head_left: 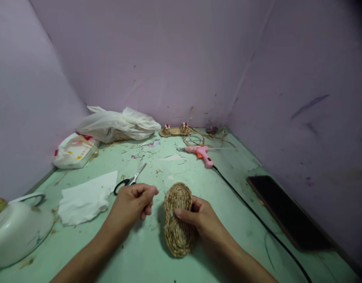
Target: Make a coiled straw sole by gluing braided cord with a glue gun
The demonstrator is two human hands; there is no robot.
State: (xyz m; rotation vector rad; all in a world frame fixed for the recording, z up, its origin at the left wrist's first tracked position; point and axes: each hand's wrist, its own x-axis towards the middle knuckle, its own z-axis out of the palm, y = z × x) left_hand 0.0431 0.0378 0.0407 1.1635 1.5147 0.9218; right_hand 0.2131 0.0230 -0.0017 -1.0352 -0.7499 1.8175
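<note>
A coiled straw sole (pixel 178 232), narrowed at the waist, is held at its right edge by my right hand (pixel 201 214), thumb on top and fingers beneath. Small whitish, glue-like bits show along its left side. To the left of the sole, apart from it, my left hand (pixel 139 198) is closed with thumb and forefinger pinched together. Whatever lies in that pinch, if anything, is too small to make out. Just behind my left hand lie scissors (pixel 130 181) with black handles, blades pointing away. Farther back rests a pink glue gun (pixel 200 153).
A crumpled white paper (pixel 86 196) and a white enamel pot (pixel 18 236) are at left. Behind lie a plastic bag (pixel 118 125), a box (pixel 76 151) and a straw sole with red-white decorations (pixel 171 131). A black cord (pixel 254 214) runs beside a phone (pixel 287 212) at right.
</note>
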